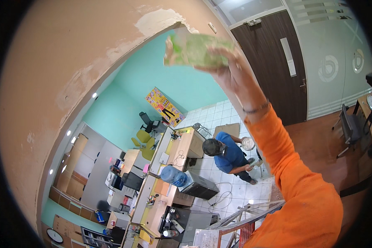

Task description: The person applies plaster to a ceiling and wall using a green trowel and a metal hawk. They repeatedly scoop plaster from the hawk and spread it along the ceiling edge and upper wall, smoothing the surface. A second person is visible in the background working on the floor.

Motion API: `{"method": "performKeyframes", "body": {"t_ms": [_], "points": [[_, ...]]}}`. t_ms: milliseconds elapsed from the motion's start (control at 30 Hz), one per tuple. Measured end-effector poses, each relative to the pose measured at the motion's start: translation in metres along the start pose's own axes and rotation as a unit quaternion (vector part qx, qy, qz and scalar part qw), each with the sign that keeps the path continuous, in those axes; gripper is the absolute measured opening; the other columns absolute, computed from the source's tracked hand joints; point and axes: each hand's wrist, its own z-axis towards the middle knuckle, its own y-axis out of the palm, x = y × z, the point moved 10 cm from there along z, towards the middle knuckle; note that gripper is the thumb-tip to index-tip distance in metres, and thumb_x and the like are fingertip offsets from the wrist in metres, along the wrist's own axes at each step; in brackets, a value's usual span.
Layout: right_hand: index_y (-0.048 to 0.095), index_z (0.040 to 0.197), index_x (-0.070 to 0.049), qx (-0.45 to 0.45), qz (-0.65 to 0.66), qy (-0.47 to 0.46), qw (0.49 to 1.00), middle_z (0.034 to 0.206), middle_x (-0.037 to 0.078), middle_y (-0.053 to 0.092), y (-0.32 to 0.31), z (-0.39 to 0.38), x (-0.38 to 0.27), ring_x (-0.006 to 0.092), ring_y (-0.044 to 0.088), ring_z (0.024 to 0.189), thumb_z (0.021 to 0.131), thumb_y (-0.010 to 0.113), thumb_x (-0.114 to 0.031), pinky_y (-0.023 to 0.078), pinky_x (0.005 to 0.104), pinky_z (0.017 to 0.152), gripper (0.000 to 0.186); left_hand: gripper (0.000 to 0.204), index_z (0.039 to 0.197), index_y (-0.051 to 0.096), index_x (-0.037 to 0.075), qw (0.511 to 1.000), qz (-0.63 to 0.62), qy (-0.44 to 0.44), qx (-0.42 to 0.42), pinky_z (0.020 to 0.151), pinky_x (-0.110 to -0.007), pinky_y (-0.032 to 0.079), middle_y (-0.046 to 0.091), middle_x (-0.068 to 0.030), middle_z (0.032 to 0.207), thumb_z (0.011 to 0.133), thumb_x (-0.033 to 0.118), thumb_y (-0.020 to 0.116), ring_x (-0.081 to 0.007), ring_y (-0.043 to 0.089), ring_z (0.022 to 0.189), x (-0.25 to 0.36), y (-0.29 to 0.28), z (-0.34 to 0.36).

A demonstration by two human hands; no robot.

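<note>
My right arm, in an orange sleeve, reaches up from the lower right. With its fingers wrapped round one end, my right hand (pixel 229 62) grips a green rectangular block (pixel 190 50), blurred by motion, so its exact kind is unclear. The block is raised close to the upper edge of a wall opening; whether it touches the wall cannot be told. Pale filler patches (pixel 159 20) mark the peach wall (pixel 58 49) along that edge. My left hand is out of view.
Below stands a co-worker (pixel 225 153) in a blue shirt, holding a white tub (pixel 248 143). A ladder (pixel 246 221) is under me. Desks (pixel 169 165), a water dispenser (pixel 198 186) and loose cable (pixel 223 198) are on the left; a dark door (pixel 273 62) is on the right.
</note>
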Motion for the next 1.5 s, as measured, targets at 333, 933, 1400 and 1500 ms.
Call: {"method": "performKeyframes", "body": {"t_ms": [333, 933, 1400, 1500], "points": [[0.070, 0.111, -0.002, -0.062, -0.527, 0.045, 0.846, 0.102, 0.011, 0.073, 0.006, 0.185, -0.005, 0.0206, 0.068, 0.091, 0.092, 0.071, -0.013, 0.055, 0.0342, 0.079, 0.022, 0.038, 0.137, 0.056, 0.004, 1.000, 0.007, 0.000, 0.000, 0.085, -0.043, 0.051, 0.059, -0.0184, 0.118, 0.102, 0.018, 0.060, -0.0328, 0.060, 0.101, -0.014, -0.005, -0.001], [0.058, 0.134, 0.001, -0.234, -0.667, -0.305, 0.638, 0.124, 0.015, 0.066, 0.029, 0.138, -0.013, 0.0211, 0.067, 0.111, 0.092, 0.062, 0.004, 0.056, 0.0323, 0.093, 0.042, 0.044, 0.142, 0.053, 0.004, 1.000, 0.018, -0.009, 0.006, 0.092, -0.044, 0.051, 0.056, -0.0199, 0.127, 0.100, 0.016, 0.062, -0.0347, 0.059, 0.111, -0.036, -0.009, -0.028], [0.071, 0.118, 0.000, -0.310, -0.671, -0.500, 0.451, 0.114, 0.015, 0.071, 0.144, 0.089, -0.021, 0.0316, 0.067, 0.099, 0.086, 0.069, -0.001, 0.055, 0.0410, 0.089, 0.032, 0.049, 0.145, 0.050, 0.004, 0.999, 0.036, -0.018, 0.024, 0.097, -0.045, 0.050, 0.054, -0.0212, 0.135, 0.099, 0.014, 0.064, -0.0363, 0.058, 0.118, -0.051, -0.011, -0.057], [0.065, 0.125, 0.003, -0.255, -0.627, -0.355, 0.645, 0.123, 0.017, 0.068, 0.131, 0.096, -0.023, 0.0347, 0.068, 0.113, 0.089, 0.065, 0.002, 0.057, 0.0447, 0.097, 0.036, 0.050, 0.146, 0.049, 0.004, 0.999, 0.040, -0.009, 0.029, 0.099, -0.045, 0.050, 0.053, -0.0214, 0.136, 0.099, 0.014, 0.064, -0.0366, 0.058, 0.120, -0.056, -0.010, -0.071]]}}
